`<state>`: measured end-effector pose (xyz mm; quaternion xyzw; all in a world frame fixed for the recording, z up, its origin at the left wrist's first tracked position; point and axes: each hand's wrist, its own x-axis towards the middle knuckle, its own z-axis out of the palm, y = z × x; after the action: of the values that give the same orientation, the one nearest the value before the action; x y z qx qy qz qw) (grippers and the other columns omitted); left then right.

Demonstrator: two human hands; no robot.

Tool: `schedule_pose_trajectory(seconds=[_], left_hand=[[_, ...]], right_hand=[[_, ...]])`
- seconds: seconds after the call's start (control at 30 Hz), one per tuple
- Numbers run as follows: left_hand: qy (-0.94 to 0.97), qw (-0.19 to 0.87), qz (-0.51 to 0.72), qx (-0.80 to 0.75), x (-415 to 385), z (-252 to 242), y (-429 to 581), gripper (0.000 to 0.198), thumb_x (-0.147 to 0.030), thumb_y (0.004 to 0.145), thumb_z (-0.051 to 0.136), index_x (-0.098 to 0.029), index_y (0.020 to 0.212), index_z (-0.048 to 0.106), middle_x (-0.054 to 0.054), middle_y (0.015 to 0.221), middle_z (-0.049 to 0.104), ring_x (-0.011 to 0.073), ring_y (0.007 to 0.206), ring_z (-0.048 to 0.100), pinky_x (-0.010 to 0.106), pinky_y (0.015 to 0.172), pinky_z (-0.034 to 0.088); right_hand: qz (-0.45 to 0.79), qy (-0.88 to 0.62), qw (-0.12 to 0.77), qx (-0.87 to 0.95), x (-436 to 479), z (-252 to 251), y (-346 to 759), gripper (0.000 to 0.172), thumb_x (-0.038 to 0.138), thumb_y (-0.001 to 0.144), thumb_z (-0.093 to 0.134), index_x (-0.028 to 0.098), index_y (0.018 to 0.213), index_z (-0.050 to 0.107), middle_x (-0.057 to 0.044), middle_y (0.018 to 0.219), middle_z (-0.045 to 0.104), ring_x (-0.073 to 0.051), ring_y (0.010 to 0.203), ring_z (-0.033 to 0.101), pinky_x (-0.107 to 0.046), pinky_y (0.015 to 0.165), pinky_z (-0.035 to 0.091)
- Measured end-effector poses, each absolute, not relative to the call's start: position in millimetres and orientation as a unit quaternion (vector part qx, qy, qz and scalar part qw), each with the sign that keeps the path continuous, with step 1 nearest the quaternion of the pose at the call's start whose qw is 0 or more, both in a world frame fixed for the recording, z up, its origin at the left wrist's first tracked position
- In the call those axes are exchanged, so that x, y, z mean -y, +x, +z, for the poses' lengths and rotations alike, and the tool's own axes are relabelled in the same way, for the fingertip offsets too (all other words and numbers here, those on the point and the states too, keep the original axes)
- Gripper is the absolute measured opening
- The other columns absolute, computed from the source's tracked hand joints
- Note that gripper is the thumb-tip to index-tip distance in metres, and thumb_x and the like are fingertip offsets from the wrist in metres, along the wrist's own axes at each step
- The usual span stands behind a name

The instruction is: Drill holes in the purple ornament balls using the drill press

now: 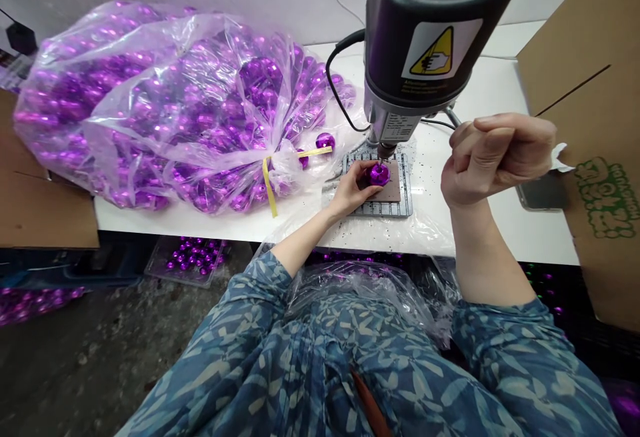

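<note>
A: Holding a purple ball [377, 174] on the brown pad [393, 187], that's the left hand [353, 190]. Fingers wrapped around the ball's left side, grasping it.

B: Where's the ball sit exactly?

A: On the pad, on the grid plate [383, 207], straight under the drill tip [385, 151] of the grey drill press [425, 37]. Tip looks touching or just above the ball top, can't tell which.

B: Right hand?

A: Right hand [493, 157] is raised, clenched in a fist around the press handle [453, 117]. Only a bit of metal rod shows beside the knuckles.

B: Other stuff?

A: Big clear plastic bag [165, 103] full of purple balls on the white table [500, 230], left of the press, tied with yellow tape [270, 187]. One loose purple ball [325, 141] just beside the bag knot. Cardboard box [595, 123] on the right, a phone [543, 191] lying next to it. Clear plastic sheet [365, 283] over the person's lap. More purple balls in a tray [193, 260] on the floor under the table.

B: Dark specks on the table?

A: Yes, around the grid plate.
</note>
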<state>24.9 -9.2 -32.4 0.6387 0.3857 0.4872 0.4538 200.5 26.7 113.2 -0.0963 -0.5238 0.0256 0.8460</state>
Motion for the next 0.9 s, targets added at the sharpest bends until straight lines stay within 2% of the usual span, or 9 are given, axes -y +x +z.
schedule_pose_trajectory(seconds=[0.17, 0.3, 0.43, 0.5, 0.57, 0.67, 0.8, 0.83, 0.9], left_hand=[[0.639, 0.453, 0.493, -0.378, 8.9, -34.1, 25.2, 0.06, -0.04, 0.088, 0.09, -0.026, 0.138, 0.059, 0.013, 0.144, 0.072, 0.0315, 0.135, 0.073, 0.063, 0.127, 0.054], [0.648, 0.442, 0.481, -0.391, 9.0, -35.0, 24.7, 0.06, -0.041, 0.089, 0.089, -0.026, 0.138, 0.058, 0.013, 0.143, 0.072, 0.032, 0.136, 0.072, 0.063, 0.126, 0.053], [0.651, 0.433, 0.483, -0.395, 8.0, -32.2, 25.4, 0.059, -0.037, 0.089, 0.089, -0.026, 0.138, 0.058, 0.013, 0.142, 0.072, 0.0313, 0.136, 0.072, 0.06, 0.124, 0.054], [0.648, 0.43, 0.486, -0.398, 8.9, -29.1, 25.5, 0.058, -0.037, 0.089, 0.089, -0.025, 0.136, 0.058, 0.013, 0.143, 0.072, 0.0307, 0.135, 0.072, 0.059, 0.123, 0.055], [0.648, 0.409, 0.493, -0.413, 14.8, -25.9, 23.6, 0.056, -0.039, 0.088, 0.091, -0.025, 0.133, 0.058, 0.013, 0.142, 0.071, 0.0302, 0.134, 0.072, 0.058, 0.121, 0.057], [0.677, 0.334, 0.492, -0.433, 38.5, -22.0, 15.4, 0.056, -0.05, 0.086, 0.093, -0.025, 0.124, 0.062, 0.012, 0.132, 0.073, 0.0303, 0.125, 0.072, 0.057, 0.112, 0.06], [0.766, 0.266, 0.458, -0.363, 76.0, -19.2, -2.5, 0.07, -0.078, 0.075, 0.092, -0.025, 0.112, 0.068, 0.011, 0.121, 0.076, 0.0328, 0.121, 0.072, 0.059, 0.109, 0.058], [0.774, 0.259, 0.461, -0.349, 78.2, -18.4, -7.1, 0.069, -0.083, 0.076, 0.087, -0.025, 0.11, 0.069, 0.011, 0.119, 0.076, 0.0325, 0.12, 0.072, 0.058, 0.11, 0.057], [0.757, 0.245, 0.481, -0.368, 67.3, -16.0, -15.9, 0.057, -0.08, 0.093, 0.073, -0.025, 0.106, 0.07, 0.01, 0.112, 0.077, 0.03, 0.113, 0.072, 0.055, 0.108, 0.057]], right_hand=[[0.015, -0.108, 0.846, 0.521, -31.7, 98.5, 205.7, 0.037, 0.061, 0.102, 0.06, 0.025, 0.091, 0.065, 0.01, 0.047, 0.017, -0.002, 0.033, 0.012, -0.024, 0.039, 0.015], [0.02, -0.143, 0.834, 0.532, -20.7, 98.4, 202.0, 0.04, 0.065, 0.1, 0.061, 0.027, 0.088, 0.067, 0.009, 0.046, 0.025, -0.003, 0.033, 0.018, -0.025, 0.041, 0.021], [0.046, -0.193, 0.835, 0.513, -12.2, 136.7, 190.6, 0.045, 0.064, 0.1, 0.062, 0.023, 0.082, 0.064, 0.009, 0.047, 0.017, -0.002, 0.034, 0.015, -0.026, 0.04, 0.016], [0.072, -0.204, 0.835, 0.505, -13.8, 164.0, 185.8, 0.045, 0.064, 0.096, 0.069, 0.021, 0.083, 0.065, 0.008, 0.052, 0.025, 0.0, 0.036, 0.023, -0.024, 0.039, 0.011], [0.097, -0.21, 0.832, 0.504, -17.3, 186.5, 183.2, 0.05, 0.069, 0.089, 0.072, 0.02, 0.08, 0.066, 0.008, 0.054, 0.032, 0.001, 0.037, 0.029, -0.022, 0.038, 0.012], [0.143, -0.21, 0.828, 0.501, -20.6, 203.0, 183.1, 0.051, 0.069, 0.08, 0.075, 0.019, 0.075, 0.066, 0.009, 0.05, 0.028, 0.0, 0.036, 0.03, -0.021, 0.038, 0.012], [0.171, -0.198, 0.824, 0.503, -19.8, 202.7, 185.5, 0.046, 0.062, 0.08, 0.078, 0.017, 0.076, 0.067, 0.009, 0.049, 0.027, 0.001, 0.036, 0.031, -0.021, 0.038, 0.011], [0.169, -0.194, 0.825, 0.503, -19.9, 201.7, 186.0, 0.045, 0.06, 0.081, 0.078, 0.017, 0.076, 0.067, 0.009, 0.049, 0.029, 0.001, 0.036, 0.031, -0.021, 0.038, 0.01], [0.166, -0.191, 0.826, 0.504, -21.1, 200.1, 186.8, 0.042, 0.056, 0.082, 0.079, 0.017, 0.076, 0.067, 0.009, 0.048, 0.031, 0.002, 0.037, 0.031, -0.02, 0.038, 0.01]])
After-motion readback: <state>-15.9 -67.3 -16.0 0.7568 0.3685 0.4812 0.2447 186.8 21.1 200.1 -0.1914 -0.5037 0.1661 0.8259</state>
